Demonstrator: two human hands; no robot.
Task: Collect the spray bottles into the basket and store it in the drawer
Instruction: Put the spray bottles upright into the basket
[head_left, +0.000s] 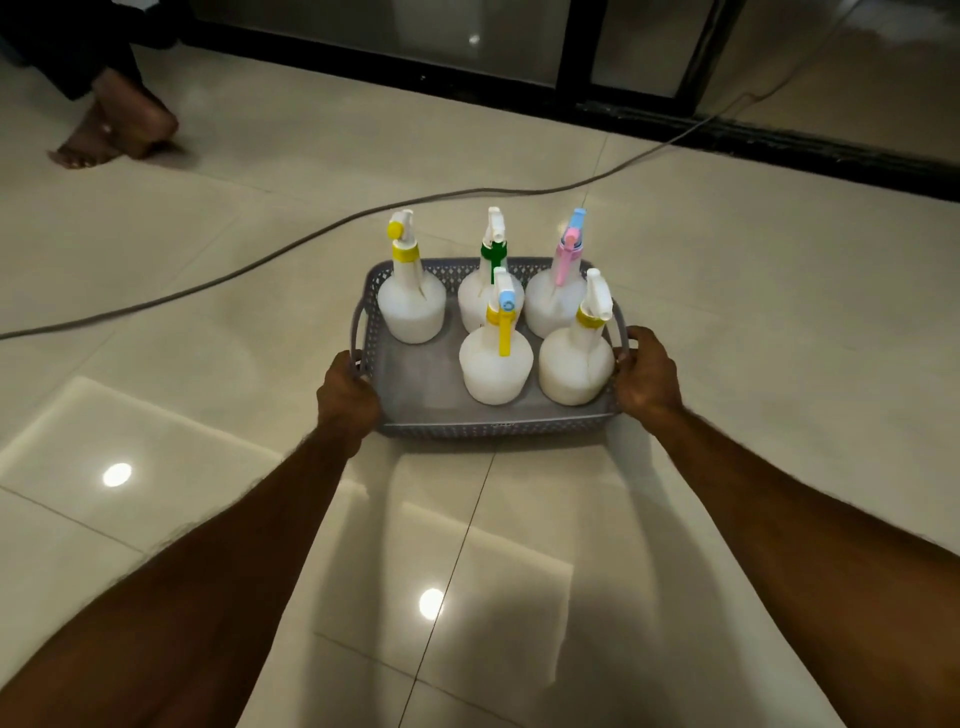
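Observation:
A grey perforated basket (415, 415) is in front of me over the tiled floor, and several white spray bottles stand upright in it. One with a yellow collar (410, 306) stands at the back left, one with a green collar (480, 301) at the back middle, one with a pink trigger (550, 306) at the back right. A bottle with a yellow trigger (496, 366) and another with a yellow collar (574, 364) stand in front. My left hand (347, 397) grips the basket's left handle. My right hand (647, 376) grips its right handle.
A grey cable (311, 234) runs across the glossy beige floor behind the basket. Another person's bare feet (111, 132) are at the far left. A dark-framed glass door (571, 57) and its track line the back.

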